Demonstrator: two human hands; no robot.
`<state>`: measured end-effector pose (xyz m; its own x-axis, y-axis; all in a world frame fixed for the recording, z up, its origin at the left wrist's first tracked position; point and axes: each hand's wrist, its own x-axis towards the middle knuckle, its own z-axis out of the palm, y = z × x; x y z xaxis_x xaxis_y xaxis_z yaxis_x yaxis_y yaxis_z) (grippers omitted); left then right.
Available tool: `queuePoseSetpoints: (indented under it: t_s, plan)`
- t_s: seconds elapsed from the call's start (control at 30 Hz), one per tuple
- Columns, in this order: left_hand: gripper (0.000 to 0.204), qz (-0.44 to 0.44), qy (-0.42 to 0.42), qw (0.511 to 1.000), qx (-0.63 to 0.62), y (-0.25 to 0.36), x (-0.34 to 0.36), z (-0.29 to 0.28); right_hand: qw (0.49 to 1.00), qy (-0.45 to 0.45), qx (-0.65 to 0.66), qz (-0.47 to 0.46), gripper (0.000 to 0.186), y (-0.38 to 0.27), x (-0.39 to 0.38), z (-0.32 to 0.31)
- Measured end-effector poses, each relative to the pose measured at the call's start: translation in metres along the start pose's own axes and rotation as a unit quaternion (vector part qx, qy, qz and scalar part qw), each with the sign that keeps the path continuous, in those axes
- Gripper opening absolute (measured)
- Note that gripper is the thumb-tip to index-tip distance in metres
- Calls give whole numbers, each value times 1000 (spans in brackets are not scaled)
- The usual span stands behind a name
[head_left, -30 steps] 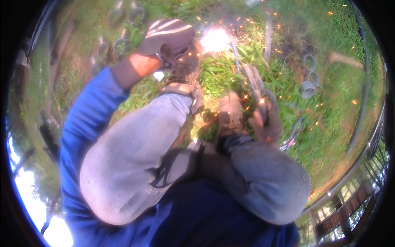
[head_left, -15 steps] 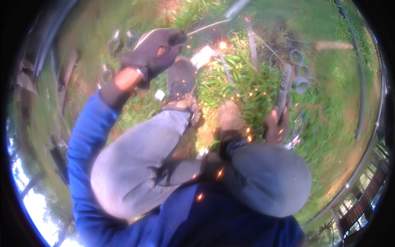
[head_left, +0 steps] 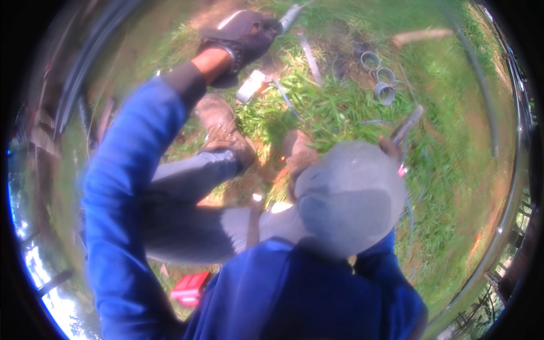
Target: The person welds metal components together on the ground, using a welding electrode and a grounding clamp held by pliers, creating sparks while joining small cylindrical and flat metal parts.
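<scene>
Remotely, I see the right hand (head_left: 390, 148) wrapped round the grey tool (head_left: 409, 122) beyond the right knee (head_left: 351, 195), and the left hand (head_left: 243, 42), grip unclear, at the far metal piece (head_left: 290, 18), probably stiff, slippery, best held mid-length.

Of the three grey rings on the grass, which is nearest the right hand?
The lowest ring in the picture; the middle ring and the top ring are farther from the right hand.
</scene>
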<state>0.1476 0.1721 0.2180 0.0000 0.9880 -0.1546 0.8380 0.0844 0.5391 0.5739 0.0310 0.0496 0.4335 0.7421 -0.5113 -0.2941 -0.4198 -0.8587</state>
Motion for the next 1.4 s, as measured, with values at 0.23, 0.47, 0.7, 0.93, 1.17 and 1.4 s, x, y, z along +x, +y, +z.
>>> queuePoseSetpoints:
  t_s: [0.23,0.47,0.7,0.93,1.17,1.4]
  plan:
    - [43,-27,-109,988,-105,47,28,180,990,-10,115,-84,24,43,34,-97]
    - [64,146,-233,942,192,36,42,179,962,18,268,50,37,128,40,-190]
    - [47,156,-217,932,245,-115,6,5,953,57,234,186,39,186,-33,-174]
    - [52,-124,-68,990,-19,-222,-110,81,969,28,7,247,40,140,-45,-150]
    - [34,-166,54,983,-54,-236,-76,186,926,-20,-267,266,41,88,-33,-132]
    - [24,-95,201,975,-25,-223,-87,228,880,-67,-389,265,43,74,-9,-90]
